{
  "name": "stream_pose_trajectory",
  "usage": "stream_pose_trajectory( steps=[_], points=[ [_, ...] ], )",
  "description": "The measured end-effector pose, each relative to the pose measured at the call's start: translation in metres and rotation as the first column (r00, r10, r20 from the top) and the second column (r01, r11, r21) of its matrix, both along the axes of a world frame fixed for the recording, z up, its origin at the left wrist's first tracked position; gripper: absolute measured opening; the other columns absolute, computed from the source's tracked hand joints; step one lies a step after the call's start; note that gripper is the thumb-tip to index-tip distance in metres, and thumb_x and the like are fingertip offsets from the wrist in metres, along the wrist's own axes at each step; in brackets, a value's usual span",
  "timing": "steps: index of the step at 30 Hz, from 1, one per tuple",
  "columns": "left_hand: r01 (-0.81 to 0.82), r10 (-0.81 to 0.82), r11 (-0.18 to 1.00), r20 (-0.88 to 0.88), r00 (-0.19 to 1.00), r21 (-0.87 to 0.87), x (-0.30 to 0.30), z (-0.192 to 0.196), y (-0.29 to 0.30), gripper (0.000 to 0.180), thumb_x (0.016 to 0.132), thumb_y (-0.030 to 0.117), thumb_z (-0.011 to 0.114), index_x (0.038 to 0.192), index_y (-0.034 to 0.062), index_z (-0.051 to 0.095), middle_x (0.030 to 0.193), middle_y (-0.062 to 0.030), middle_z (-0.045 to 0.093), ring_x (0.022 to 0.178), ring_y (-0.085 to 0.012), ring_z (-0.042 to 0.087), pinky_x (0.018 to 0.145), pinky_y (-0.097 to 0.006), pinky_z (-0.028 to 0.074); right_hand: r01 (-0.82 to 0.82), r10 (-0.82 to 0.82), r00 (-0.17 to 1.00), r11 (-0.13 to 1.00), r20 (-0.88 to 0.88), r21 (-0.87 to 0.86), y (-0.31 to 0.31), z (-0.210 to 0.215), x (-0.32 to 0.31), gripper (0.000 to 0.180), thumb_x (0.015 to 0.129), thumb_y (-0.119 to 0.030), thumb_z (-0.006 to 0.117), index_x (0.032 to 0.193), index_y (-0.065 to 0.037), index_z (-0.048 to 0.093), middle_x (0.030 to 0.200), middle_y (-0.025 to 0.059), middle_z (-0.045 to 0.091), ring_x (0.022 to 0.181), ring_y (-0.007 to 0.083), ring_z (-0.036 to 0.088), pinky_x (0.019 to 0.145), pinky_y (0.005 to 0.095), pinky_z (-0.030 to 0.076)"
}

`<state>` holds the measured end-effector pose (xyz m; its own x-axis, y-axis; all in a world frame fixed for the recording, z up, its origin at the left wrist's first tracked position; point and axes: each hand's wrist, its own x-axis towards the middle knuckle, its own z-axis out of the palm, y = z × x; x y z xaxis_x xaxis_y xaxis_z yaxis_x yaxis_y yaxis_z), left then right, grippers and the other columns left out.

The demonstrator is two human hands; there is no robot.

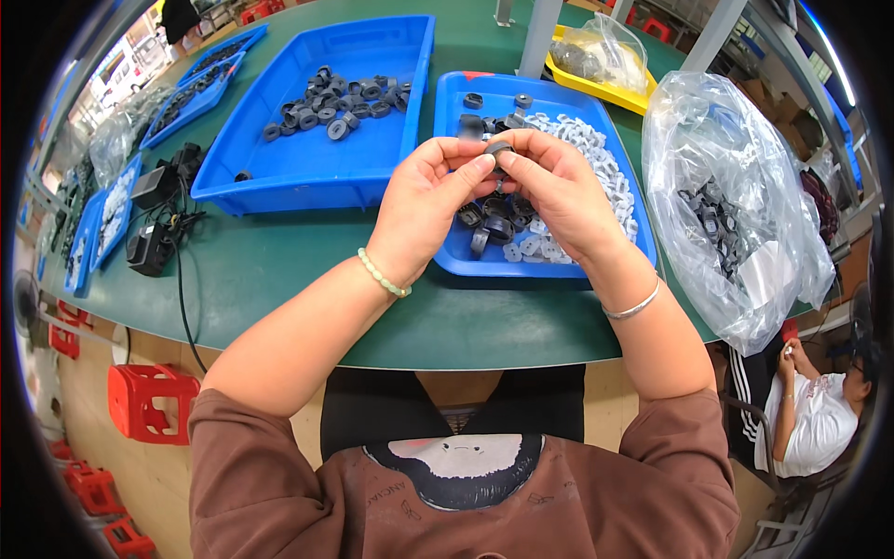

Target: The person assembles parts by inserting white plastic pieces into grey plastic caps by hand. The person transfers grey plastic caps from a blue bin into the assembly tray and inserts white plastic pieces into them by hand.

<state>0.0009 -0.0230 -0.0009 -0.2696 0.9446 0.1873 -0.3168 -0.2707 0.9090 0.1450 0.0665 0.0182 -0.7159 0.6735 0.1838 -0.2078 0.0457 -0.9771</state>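
Observation:
Both my hands meet over a shallow blue tray (535, 269). Between their thumbs and fingertips is a small black round part (499, 149), partly covered by the fingers. My left hand (430, 191), with a pale green bead bracelet above it, is closed on the part from the left. Closed on it from the other side is my right hand (564, 191), a silver bangle on its wrist. In the tray below, black ring-shaped parts (497, 226) lie at the left. Small translucent white pieces (610, 177) spread over the right side.
A larger blue bin (279, 197) with black round parts (340, 101) stands at the left. Black power adapters (154, 219) with cables lie beyond it. At the right sits a clear plastic bag (736, 205) of dark parts. A yellow tray (601, 88) stands behind; a person (810, 419) sits lower right.

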Motion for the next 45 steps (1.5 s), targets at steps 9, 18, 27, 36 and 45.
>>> stream_pose_trajectory(
  steps=[9, 18, 27, 36, 45],
  points=[
    [0.005, -0.005, 0.999, -0.001, 1.0, 0.033, 0.0017, -0.0021, 0.0009, 0.023, 0.093, 0.01, 0.065, 0.113, -0.0003, 0.059, 0.108, -0.0087, 0.066, 0.097, -0.014, 0.064, 0.087, -0.026, 0.053, 0.054, -0.055, 0.998, 0.998, 0.031, 0.015, -0.0041, 0.0001, -0.002, 0.021, 0.093, -0.017, 0.059, 0.106, -0.002, 0.062, 0.095, 0.0012, 0.062, 0.085, 0.0073, 0.053, 0.076, 0.0217, 0.045],
    [-0.022, 0.021, 0.999, 0.029, 0.999, 0.031, 0.0026, -0.0016, 0.001, 0.023, 0.093, 0.011, 0.066, 0.112, 0.0, 0.059, 0.105, -0.0068, 0.066, 0.094, -0.011, 0.064, 0.085, -0.025, 0.053, 0.019, -0.023, 0.999, 0.997, -0.045, -0.079, -0.0038, 0.0002, -0.0045, 0.018, 0.093, -0.016, 0.059, 0.106, -0.004, 0.064, 0.092, -0.0017, 0.061, 0.081, 0.0063, 0.05, 0.073, 0.0201, 0.043],
    [-0.013, 0.013, 0.998, 0.004, 1.0, 0.068, 0.0053, -0.0054, 0.0007, 0.023, 0.092, 0.008, 0.066, 0.111, -0.0006, 0.058, 0.107, -0.0079, 0.065, 0.094, -0.0118, 0.064, 0.087, -0.025, 0.053, 0.011, -0.025, 0.997, 0.982, -0.073, -0.191, -0.0022, -0.0075, -0.0036, 0.015, 0.093, -0.014, 0.059, 0.104, -0.006, 0.065, 0.091, -0.0044, 0.06, 0.077, 0.0041, 0.045, 0.071, 0.0189, 0.04],
    [-0.041, 0.039, 0.998, 0.029, 0.999, 0.057, 0.0068, -0.0017, 0.0016, 0.023, 0.094, 0.01, 0.065, 0.113, -0.0001, 0.056, 0.109, -0.0072, 0.063, 0.095, -0.012, 0.063, 0.087, -0.025, 0.053, -0.016, 0.011, 0.999, 0.993, -0.038, -0.117, -0.001, 0.0, -0.0022, 0.022, 0.094, -0.017, 0.06, 0.111, -0.003, 0.065, 0.093, -0.0022, 0.062, 0.079, 0.0056, 0.048, 0.073, 0.0203, 0.041],
    [-0.027, 0.028, 0.996, -0.008, 1.0, 0.091, 0.0035, -0.0083, 0.0037, 0.025, 0.094, 0.01, 0.064, 0.115, -0.0002, 0.056, 0.111, -0.0077, 0.062, 0.096, -0.0123, 0.063, 0.087, -0.025, 0.053, 0.037, -0.035, 0.999, 0.993, 0.024, -0.114, -0.0007, -0.0015, -0.0027, 0.023, 0.094, -0.013, 0.058, 0.112, -0.001, 0.065, 0.097, 0.001, 0.064, 0.084, 0.0081, 0.053, 0.077, 0.0219, 0.045]
  ],
)
